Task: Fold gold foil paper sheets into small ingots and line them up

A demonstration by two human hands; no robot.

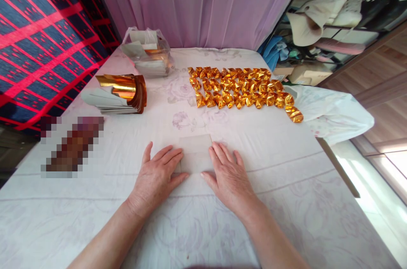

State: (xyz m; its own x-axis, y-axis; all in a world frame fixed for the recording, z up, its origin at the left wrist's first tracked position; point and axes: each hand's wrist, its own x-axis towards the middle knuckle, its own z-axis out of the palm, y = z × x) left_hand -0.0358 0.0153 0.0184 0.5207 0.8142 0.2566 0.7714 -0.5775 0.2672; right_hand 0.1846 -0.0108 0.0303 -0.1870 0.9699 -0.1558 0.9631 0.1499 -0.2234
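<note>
A pale greyish sheet of paper (195,145) lies flat on the white tablecloth in front of me, with a crease across it. My left hand (158,171) rests palm down at its left edge, fingers stretched out and the tips touching the paper. On the opposite edge lies my right hand (228,171), likewise flat, fingers extended over the paper's side. Both thumbs point inward near the paper's lower part. Beyond the hands, several folded shiny gold paper pieces (237,86) sit in rows at the back right.
At the back left stands a curled stack of gold-faced paper sheets (122,93). Behind it is a clear plastic bag (148,52) holding more sheets. A blurred-out reddish item (74,144) lies left. A white plastic bag (337,112) hangs by the table's right edge.
</note>
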